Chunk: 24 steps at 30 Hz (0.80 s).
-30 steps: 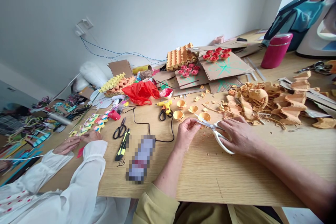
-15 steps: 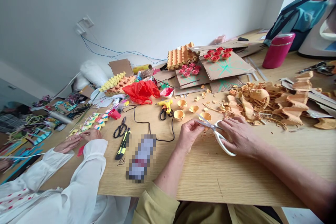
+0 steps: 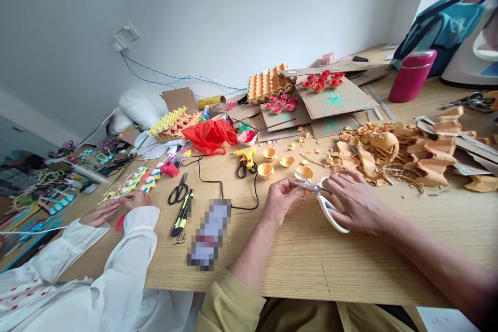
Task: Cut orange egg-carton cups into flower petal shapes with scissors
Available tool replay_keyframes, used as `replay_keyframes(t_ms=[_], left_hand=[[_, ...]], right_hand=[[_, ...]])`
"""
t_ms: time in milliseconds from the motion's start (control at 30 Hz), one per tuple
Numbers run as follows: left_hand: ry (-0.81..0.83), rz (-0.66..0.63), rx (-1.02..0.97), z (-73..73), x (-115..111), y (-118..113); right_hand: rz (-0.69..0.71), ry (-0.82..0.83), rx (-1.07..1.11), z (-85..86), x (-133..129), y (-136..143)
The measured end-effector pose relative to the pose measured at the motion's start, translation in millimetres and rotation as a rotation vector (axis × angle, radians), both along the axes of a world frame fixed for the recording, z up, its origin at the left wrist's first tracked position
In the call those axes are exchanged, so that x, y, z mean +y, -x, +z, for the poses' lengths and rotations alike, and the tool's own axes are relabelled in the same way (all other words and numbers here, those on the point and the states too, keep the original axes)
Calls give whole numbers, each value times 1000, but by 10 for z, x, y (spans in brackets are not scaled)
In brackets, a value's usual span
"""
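Note:
White-handled scissors (image 3: 330, 212) are gripped in my right hand (image 3: 352, 199), their blades partly apart and pointing left. The fingers of my left hand (image 3: 280, 198) are pinched together at the blades; what they hold is too small to make out. Just beyond the blades lies an orange carton cup (image 3: 304, 173). More cups sit to its left, among them one cup (image 3: 266, 170) near the yellow glue gun (image 3: 246, 154). Small orange crumbs are scattered on the wood below the blades.
Torn orange carton pieces (image 3: 420, 158) are heaped at the right. Red paper flowers (image 3: 319, 83) stand on cardboard behind. A utility knife (image 3: 181, 213) and black scissors (image 3: 178, 191) lie left of centre. A co-worker's hands (image 3: 134, 199) are at the left. A pink bottle (image 3: 412, 75) stands back right.
The scissors' blades appear slightly closer together than before. Both of my hands keep almost the same place.

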<state>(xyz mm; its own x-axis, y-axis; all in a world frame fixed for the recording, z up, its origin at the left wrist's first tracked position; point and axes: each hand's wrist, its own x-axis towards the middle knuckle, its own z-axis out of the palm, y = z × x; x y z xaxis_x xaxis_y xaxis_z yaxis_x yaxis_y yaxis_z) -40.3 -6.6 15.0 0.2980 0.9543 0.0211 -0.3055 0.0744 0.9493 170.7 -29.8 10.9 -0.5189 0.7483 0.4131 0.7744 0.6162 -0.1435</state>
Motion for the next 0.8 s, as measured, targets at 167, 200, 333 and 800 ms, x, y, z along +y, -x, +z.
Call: replay_keyframes(t_ms=[167,200,333,800], left_hand=[[2,2,9,1,-2,2],[0,5,13,-1,-2,2],[-1,9,28,-6,2,2],[-82,-54,58,115,-19,27]], right_hand=[[26,-24,-6,17,-6,5],[27,-25,-11,24,-10,7],[34,-21,-22,47,-26,9],[95,8,0,76,-48,-8]])
